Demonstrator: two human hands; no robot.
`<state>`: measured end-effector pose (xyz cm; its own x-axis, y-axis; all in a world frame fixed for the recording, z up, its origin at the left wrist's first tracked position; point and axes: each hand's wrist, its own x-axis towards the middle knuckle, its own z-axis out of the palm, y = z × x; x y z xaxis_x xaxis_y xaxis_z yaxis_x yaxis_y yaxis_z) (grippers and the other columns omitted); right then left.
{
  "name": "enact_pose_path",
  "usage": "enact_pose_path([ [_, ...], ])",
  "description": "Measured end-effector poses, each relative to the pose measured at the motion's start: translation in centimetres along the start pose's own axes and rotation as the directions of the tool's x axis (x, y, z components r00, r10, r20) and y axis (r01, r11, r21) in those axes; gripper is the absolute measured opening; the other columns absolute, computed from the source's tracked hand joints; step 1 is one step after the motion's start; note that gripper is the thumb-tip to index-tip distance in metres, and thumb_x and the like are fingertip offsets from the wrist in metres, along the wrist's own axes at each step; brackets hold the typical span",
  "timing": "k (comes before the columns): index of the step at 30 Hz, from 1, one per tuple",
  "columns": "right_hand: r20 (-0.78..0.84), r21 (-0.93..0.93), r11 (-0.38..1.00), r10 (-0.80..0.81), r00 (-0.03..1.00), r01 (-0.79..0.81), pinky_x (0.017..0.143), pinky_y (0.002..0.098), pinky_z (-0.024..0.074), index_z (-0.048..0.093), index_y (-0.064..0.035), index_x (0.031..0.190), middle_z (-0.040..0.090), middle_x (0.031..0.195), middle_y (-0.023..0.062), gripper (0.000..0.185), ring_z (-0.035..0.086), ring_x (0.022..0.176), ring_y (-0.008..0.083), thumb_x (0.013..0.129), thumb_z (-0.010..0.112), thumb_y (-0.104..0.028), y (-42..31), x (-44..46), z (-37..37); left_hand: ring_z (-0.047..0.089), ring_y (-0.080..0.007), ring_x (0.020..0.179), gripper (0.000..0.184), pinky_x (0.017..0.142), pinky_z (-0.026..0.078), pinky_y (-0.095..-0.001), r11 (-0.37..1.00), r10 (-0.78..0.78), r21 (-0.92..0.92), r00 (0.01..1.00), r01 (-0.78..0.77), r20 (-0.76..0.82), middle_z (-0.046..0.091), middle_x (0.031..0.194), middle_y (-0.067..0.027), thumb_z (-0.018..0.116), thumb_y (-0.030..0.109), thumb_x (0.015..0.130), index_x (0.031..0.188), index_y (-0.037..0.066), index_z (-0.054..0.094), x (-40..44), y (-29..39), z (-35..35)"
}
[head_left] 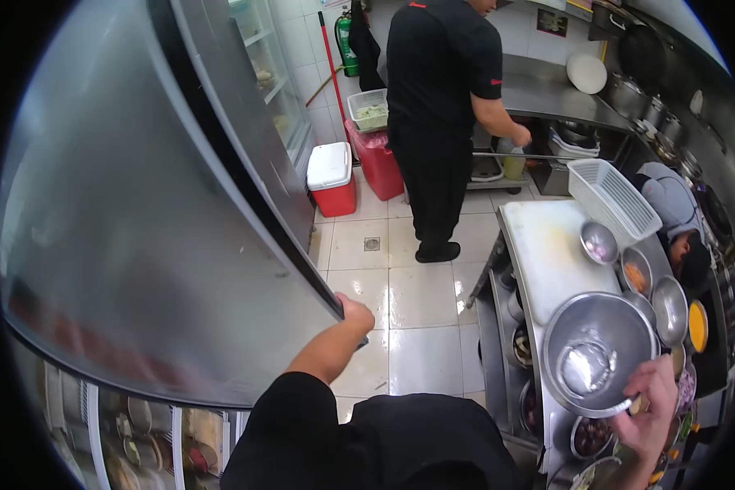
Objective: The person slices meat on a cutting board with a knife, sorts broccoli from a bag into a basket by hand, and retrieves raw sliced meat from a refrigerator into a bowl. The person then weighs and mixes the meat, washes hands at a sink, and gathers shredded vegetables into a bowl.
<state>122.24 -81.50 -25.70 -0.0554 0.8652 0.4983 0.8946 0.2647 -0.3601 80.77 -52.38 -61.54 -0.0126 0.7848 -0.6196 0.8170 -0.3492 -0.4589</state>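
My left hand [355, 317] is closed around the edge of a large stainless steel refrigerator door [151, 220], which stands open at the left. Shelves holding food containers show below the door. My right hand [652, 404] grips the rim of a big metal mixing bowl [559, 351], thumb and fingers at its lower right side. Shiny reflections fill the bowl's bottom, so whether anything lies in it I cannot tell. The bowl is over the near end of a white cutting board [539, 245], beside several smaller bowls of ingredients.
A person in black [441, 114] stands ahead at a steel counter; another person [674, 212] is at the right. A white plastic basket [616, 200] stands beyond the board. On the tiled floor are a red cooler [332, 192] and a red bin [376, 167].
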Motion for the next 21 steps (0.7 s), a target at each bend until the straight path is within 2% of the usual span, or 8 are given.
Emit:
enact_pose_path([
  [2, 0.050, 0.041, 0.997, -0.064, 0.997, 0.062, 0.065, 0.0362, 0.0382, 0.054, -0.0061, 0.074, 0.055, 0.080, 0.0099, 0.033, 0.049, 0.074, 0.0269, 0.054, 0.076, -0.022, 0.6, 4.4, 3.3, 0.058, -0.0323, 0.120, 0.036, 0.090, 0.026, -0.0789, 0.999, -0.008, 0.040, 0.998, 0.006, 0.054, 0.065, 0.126, -0.0069, 0.060, 0.028, 0.089, 0.122, 0.015, 0.069, 0.9, 0.1, 0.3],
  [5, 0.082, 0.075, 0.979, -0.197, 0.977, 0.191, 0.065, 0.0371, 0.0403, 0.057, -0.0070, 0.075, 0.057, 0.082, 0.0084, 0.033, 0.051, 0.074, 0.0284, 0.054, 0.079, -0.020, 2.0, 10.8, 8.1, 0.059, -0.0307, 0.118, 0.035, 0.085, 0.039, -0.0712, 0.986, -0.110, -0.079, 0.934, 0.145, 0.340, 0.066, 0.123, -0.0050, 0.059, 0.027, 0.090, 0.122, 0.013, 0.067, 4.6, -0.3, -0.9],
  [8, 0.136, 0.163, 0.950, -0.291, 0.947, 0.268, 0.066, 0.0373, 0.0415, 0.058, -0.0077, 0.076, 0.057, 0.083, 0.0080, 0.033, 0.051, 0.075, 0.0283, 0.054, 0.080, -0.020, 4.7, 17.3, 12.8, 0.066, -0.0293, 0.101, 0.029, 0.090, 0.046, -0.0615, 0.987, -0.095, 0.157, 0.710, -0.023, 0.698, 0.070, 0.112, -0.0054, 0.060, 0.027, 0.090, 0.111, 0.011, 0.071, 12.2, 0.2, 3.1],
  [9, 0.154, 0.192, 0.937, -0.324, 0.933, 0.293, 0.067, 0.0374, 0.0419, 0.058, -0.0079, 0.076, 0.057, 0.083, 0.0080, 0.034, 0.052, 0.076, 0.0283, 0.054, 0.081, -0.020, 5.8, 19.7, 14.4, 0.066, -0.0263, 0.103, 0.026, 0.094, 0.048, -0.0528, 0.990, -0.049, 0.128, 0.695, -0.063, 0.717, 0.070, 0.112, -0.0048, 0.061, 0.026, 0.090, 0.109, 0.012, 0.072, 13.3, -0.1, 3.0],
  [11, 0.179, 0.250, 0.898, -0.410, 0.894, 0.362, 0.068, 0.0379, 0.0429, 0.059, -0.0084, 0.077, 0.058, 0.084, 0.0077, 0.032, 0.053, 0.079, 0.0281, 0.057, 0.082, -0.019, 7.1, 25.0, 18.2, 0.059, -0.0312, 0.119, 0.035, 0.097, 0.046, -0.0606, 0.998, 0.049, -0.021, 0.505, -0.061, 0.862, 0.060, 0.131, -0.0061, 0.054, 0.029, 0.096, 0.127, 0.014, 0.061, 12.9, -1.7, -0.8],
  [12, 0.177, 0.291, 0.869, -0.460, 0.870, 0.400, 0.069, 0.0378, 0.0431, 0.059, -0.0084, 0.078, 0.058, 0.085, 0.0076, 0.033, 0.053, 0.079, 0.0280, 0.057, 0.082, -0.019, 7.8, 27.9, 20.4, 0.058, -0.0313, 0.120, 0.037, 0.098, 0.046, -0.0591, 0.977, 0.085, -0.193, 0.663, 0.092, 0.744, 0.060, 0.132, -0.0064, 0.056, 0.032, 0.095, 0.127, 0.014, 0.061, 14.1, -2.2, 1.2],
  [14, 0.182, 0.404, 0.808, -0.530, 0.828, 0.429, 0.070, 0.0382, 0.0441, 0.060, -0.0085, 0.080, 0.058, 0.087, 0.0073, 0.033, 0.053, 0.080, 0.0284, 0.059, 0.083, -0.019, 9.1, 33.5, 25.2, 0.059, -0.0310, 0.117, 0.041, 0.096, 0.047, -0.0570, 0.874, 0.153, -0.460, 0.812, 0.155, 0.563, 0.059, 0.133, -0.0080, 0.058, 0.032, 0.094, 0.130, 0.013, 0.057, 14.7, -3.2, 2.1],
  [21, 0.290, 0.553, 0.669, -0.713, 0.638, 0.496, 0.073, 0.0388, 0.0476, 0.062, -0.0097, 0.086, 0.054, 0.091, 0.0066, 0.031, 0.051, 0.086, 0.0286, 0.067, 0.082, -0.024, 6.7, 48.4, 45.4, 0.062, -0.0300, 0.108, 0.059, 0.087, 0.050, -0.0496, 0.459, 0.107, -0.782, 0.848, 0.421, 0.519, 0.057, 0.134, -0.0134, 0.065, 0.034, 0.088, 0.139, 0.011, 0.045, 13.1, -7.4, 5.1],
])
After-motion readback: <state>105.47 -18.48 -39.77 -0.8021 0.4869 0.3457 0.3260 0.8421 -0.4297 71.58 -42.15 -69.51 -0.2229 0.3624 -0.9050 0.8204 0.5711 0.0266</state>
